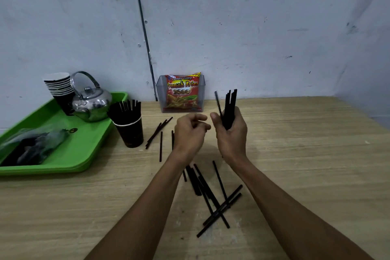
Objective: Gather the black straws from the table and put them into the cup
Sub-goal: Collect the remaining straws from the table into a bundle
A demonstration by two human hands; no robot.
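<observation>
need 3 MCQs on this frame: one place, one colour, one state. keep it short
1. Where does the cup that holds straws stand?
A. on the tray
B. on the table, right of the tray
C. inside the clear box

2. What colour is the tray?
A. green
B. blue
C. red

3. What is the right hand doing?
A. lying flat on the table
B. gripping a bunch of straws upright
C. lifting the kettle

Key: 1 B, the cup sits on the wooden table just past the tray's right edge. 2 A, the tray is bright green. 3 B, the fingers close round the held straws, which stick up above the hand, while the left hand holds nothing visible.
</observation>
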